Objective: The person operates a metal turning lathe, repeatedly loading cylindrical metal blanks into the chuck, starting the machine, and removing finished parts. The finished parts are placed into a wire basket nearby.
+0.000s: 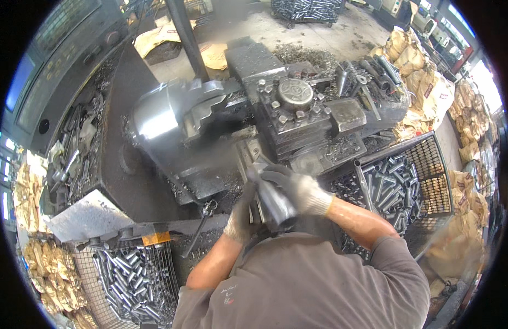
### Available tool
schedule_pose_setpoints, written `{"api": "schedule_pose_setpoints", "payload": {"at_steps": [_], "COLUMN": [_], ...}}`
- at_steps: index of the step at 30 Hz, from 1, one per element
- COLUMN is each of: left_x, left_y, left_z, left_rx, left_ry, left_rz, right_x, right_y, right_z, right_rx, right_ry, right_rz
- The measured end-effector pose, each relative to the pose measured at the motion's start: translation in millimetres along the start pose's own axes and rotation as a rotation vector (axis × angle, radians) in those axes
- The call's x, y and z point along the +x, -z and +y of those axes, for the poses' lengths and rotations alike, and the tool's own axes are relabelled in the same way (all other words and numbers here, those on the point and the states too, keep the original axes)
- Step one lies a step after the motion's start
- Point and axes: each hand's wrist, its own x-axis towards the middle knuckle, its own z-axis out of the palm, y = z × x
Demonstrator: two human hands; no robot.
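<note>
A shiny metal tube [275, 202], wide and slightly blurred, is held at a slant close in front of my chest, its dark end toward me. My right hand [298, 190], in a grey-and-white work glove, has its fingers closed over the tube's far part. Against the tube's left side is my left hand [243, 215], gloved too and closed, its fingertips partly hidden. Beyond both hands stands a lathe, with its bright chuck [158, 118] on the left and its bolted tool post [295, 94] straight ahead.
Right of me, a crate [439, 175] holds many short metal tubes; a wire basket [167, 271] at lower left holds more. Metal chips and loose tools [369, 82] lie on the lathe. Stacked brown sacks [424, 93] stand at the right. A dark lever [198, 233] juts out at left.
</note>
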Motion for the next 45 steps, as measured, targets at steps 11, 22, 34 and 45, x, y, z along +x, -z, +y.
{"api": "schedule_pose_setpoints", "payload": {"at_steps": [11, 22, 34, 45], "left_x": [14, 124, 191, 10], "left_y": [50, 26, 23, 131], "left_z": [51, 106, 49, 11], "left_rx": [0.077, 0.610, 1.266, 0.098], "left_ry": [-0.455, -0.332, -0.708, -0.788], "left_rz": [0.100, 0.115, 0.299, 0.751], "right_x": [79, 129, 348, 368], "right_y": [3, 85, 116, 59], "right_z": [7, -55, 112, 112], "right_rx": [0.503, 0.392, -0.919, -0.441], "right_ry": [-0.509, 0.009, 0.333, 0.127], "right_rz": [-0.240, -0.257, -0.393, -0.686]}}
